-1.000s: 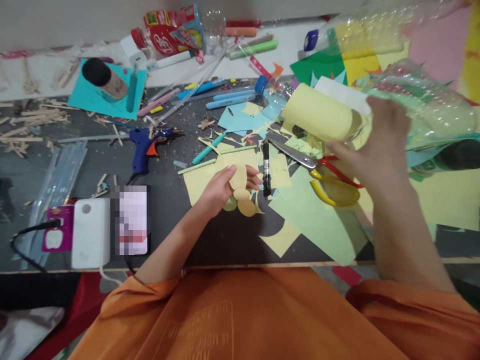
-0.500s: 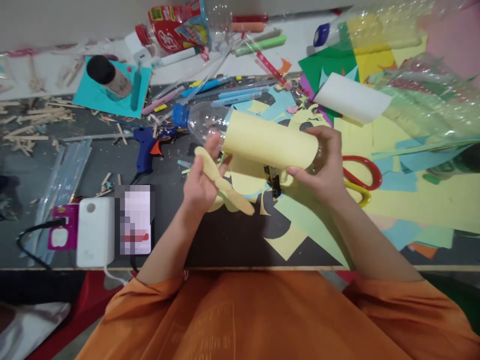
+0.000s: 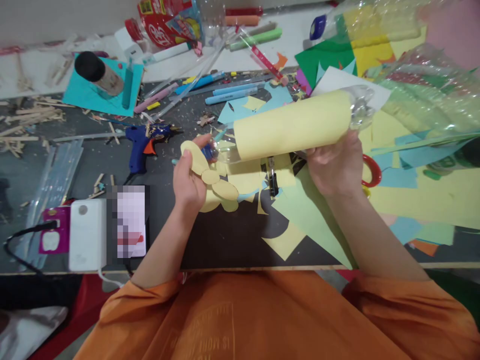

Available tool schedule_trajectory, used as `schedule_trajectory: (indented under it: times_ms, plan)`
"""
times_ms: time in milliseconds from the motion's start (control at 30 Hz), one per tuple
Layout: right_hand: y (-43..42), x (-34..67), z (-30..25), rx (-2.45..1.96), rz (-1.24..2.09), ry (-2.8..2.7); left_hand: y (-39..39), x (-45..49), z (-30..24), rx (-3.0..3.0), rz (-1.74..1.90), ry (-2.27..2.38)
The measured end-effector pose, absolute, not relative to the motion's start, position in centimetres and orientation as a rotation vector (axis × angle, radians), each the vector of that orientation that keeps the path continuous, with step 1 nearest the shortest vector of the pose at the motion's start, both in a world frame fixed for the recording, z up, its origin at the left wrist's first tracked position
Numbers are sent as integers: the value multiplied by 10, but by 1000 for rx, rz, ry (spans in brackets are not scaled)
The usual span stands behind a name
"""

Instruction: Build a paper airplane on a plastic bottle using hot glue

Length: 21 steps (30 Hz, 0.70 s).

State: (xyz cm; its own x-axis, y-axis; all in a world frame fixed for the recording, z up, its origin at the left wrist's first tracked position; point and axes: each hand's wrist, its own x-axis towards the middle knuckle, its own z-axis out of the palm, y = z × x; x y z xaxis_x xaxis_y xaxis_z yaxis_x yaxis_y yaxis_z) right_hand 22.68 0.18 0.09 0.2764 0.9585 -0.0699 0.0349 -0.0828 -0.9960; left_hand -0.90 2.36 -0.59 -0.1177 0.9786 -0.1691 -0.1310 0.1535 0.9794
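A clear plastic bottle [image 3: 362,107] wrapped in a pale yellow paper sleeve [image 3: 294,125] lies sideways in the air above the table, its blue-capped neck toward the left. From below, my right hand [image 3: 335,165] grips it near the base, with some fingers hidden behind it. My left hand [image 3: 189,182] pinches a yellow paper propeller shape [image 3: 210,176] by one oval blade, between thumb and fingers. Its fingertips reach behind the blade to the bottle's cap; whether they press on it I cannot tell. Beneath the bottle lies a black-handled clip or cutter [image 3: 273,182] among yellow paper scraps.
To the left are a blue glue gun [image 3: 140,145], clear glue sticks [image 3: 58,185], a white power bank [image 3: 88,235] and a phone [image 3: 130,220]. Red-handled scissors [image 3: 372,170] lie by my right wrist. Markers [image 3: 234,92], paper sheets and plastic bottles crowd the back and right.
The bottle's base has swung up and right, and its neck has dropped toward my left hand. My right hand now supports it from underneath. The paper propeller has turned its flat face to me.
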Motion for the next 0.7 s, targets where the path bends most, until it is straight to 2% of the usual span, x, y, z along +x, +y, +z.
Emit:
schedule_trajectory:
  times_ms: [400,700]
  plan:
    - [-12,194,-8,-1157,1536,-848,6,0,-1,889,909,1126]
    - [-13,193,-14,-1165,1563,-882,8,2,-1,831,864,1049]
